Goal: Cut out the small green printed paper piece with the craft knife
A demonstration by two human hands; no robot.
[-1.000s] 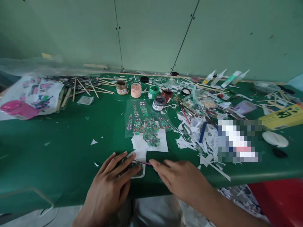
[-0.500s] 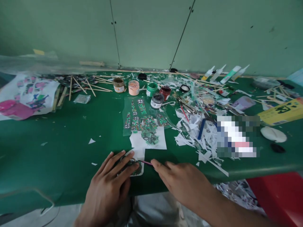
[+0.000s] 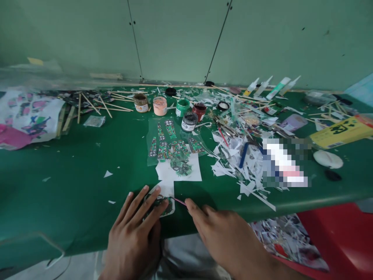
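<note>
My left hand (image 3: 134, 233) lies flat with spread fingers, pressing down a small paper cutout (image 3: 161, 202) with a dark green printed figure near the front edge of the green table (image 3: 72, 186). My right hand (image 3: 224, 237) pinches a thin pink tool (image 3: 180, 201) whose tip touches the cutout's right side. Just behind lie a white sheet with a printed figure (image 3: 179, 169) and a clear sheet of green printed pieces (image 3: 166, 142).
Several small paint jars (image 3: 189, 121) stand mid-table. White paper scraps (image 3: 241, 163), tubes (image 3: 276, 87) and a yellow box (image 3: 339, 132) crowd the right. Wooden sticks (image 3: 96, 105) and a printed sheet (image 3: 26, 116) lie at the left. A red seat (image 3: 344, 237) sits below right.
The view has drifted right and down a little. Both hands stay on the cutout, the right hand still holding the pink tool against it.
</note>
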